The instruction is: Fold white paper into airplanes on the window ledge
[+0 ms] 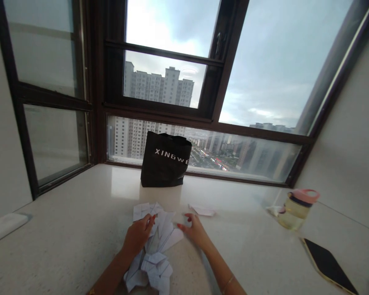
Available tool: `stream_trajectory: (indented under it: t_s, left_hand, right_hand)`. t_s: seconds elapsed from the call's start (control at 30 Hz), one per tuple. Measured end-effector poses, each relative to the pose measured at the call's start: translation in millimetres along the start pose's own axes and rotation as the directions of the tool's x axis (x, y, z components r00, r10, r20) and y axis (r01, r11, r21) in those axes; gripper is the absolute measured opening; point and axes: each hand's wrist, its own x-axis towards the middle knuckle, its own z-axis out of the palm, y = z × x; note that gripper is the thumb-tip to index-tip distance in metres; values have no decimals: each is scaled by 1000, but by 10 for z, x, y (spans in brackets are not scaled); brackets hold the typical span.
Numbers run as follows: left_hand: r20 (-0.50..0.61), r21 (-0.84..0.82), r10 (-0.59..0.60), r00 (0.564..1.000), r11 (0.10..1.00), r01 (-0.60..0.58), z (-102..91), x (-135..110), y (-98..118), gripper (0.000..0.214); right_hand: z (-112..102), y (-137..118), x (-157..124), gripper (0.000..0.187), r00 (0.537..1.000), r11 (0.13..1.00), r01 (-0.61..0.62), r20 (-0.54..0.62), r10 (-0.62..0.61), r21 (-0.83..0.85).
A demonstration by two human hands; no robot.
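A heap of folded white paper pieces lies on the pale stone sill in front of me. My left hand rests on the heap's upper left, its fingers curled and pinching the edge of one paper piece. My right hand sits just right of the heap, fingers bent and fingertips down on the counter beside the paper; whether it grips any paper is unclear. A single folded paper piece lies apart, a little beyond the right hand.
A black bag with white lettering stands by the window behind the papers. At right stand a clear bottle with a pink lid and a dark phone. A white object lies at far left.
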Motion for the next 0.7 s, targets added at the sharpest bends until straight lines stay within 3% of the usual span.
stream_trajectory:
  t_s: [0.1, 0.2, 0.33, 0.4, 0.5, 0.7]
  left_hand:
    - [-1, -14, -6, 1000, 1000, 6, 20, -15, -12, 31]
    - [-7, -29, -9, 1000, 1000, 9, 15, -30, -45, 28]
    - [-168, -12, 142, 975, 989, -146, 44, -9, -43, 23]
    - [-196, 23, 219, 956, 976, -219, 103, 6, -11, 24]
    - [-105, 99, 274, 956, 959, -264, 231, 7, 33, 30]
    - [52, 281, 228, 972, 931, -233, 378, -29, 24, 36]
  right_hand:
    - [130, -189, -157, 37, 987, 994, -58, 143, 71, -93]
    - [131, -262, -193, 25, 977, 991, -95, 182, 110, -91]
    - [74, -231, -186, 19, 982, 976, -118, 167, 88, 181]
    - [57, -225, -192, 19, 983, 940, -127, 167, 76, 316]
    - [48, -269, -212, 21, 987, 910, -115, 151, 58, 399]
    - [77, -368, -251, 20, 981, 885, -157, 171, 89, 438]
